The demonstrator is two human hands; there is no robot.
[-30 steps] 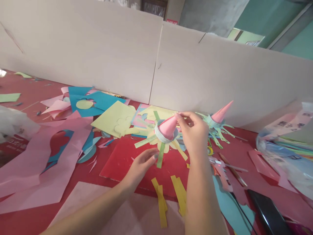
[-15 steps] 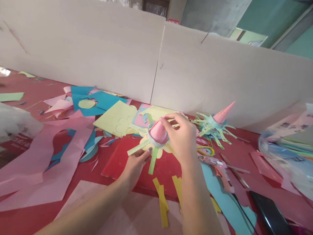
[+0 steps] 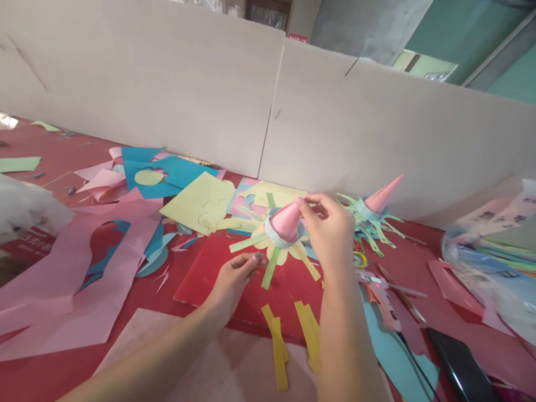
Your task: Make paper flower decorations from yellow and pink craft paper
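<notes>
A paper craft (image 3: pixel 281 230), a pink cone with a pale blue band, green and yellow strips and a yellow flower base, is held above a red sheet (image 3: pixel 234 279). My right hand (image 3: pixel 330 231) pinches the cone's tip from the right. My left hand (image 3: pixel 234 276) reaches from below, its fingertips pinched on a green strip at the craft's lower edge. A second, similar pink-cone craft (image 3: pixel 374 209) lies further right near the cardboard wall.
Cut paper in pink, blue and yellow (image 3: pixel 196 204) litters the red table (image 3: pixel 50 167). Loose yellow strips (image 3: pixel 276 346) lie near me. A glue gun (image 3: pixel 377 293), scissors (image 3: pixel 360 258), a black phone (image 3: pixel 460 363) and a bag of paper (image 3: pixel 494 251) are at the right. A cardboard wall (image 3: pixel 209 100) closes the back.
The craft dipped down and left half a second ago, then came back up and right, tilted with its tip to the right. Both hands stayed on it.
</notes>
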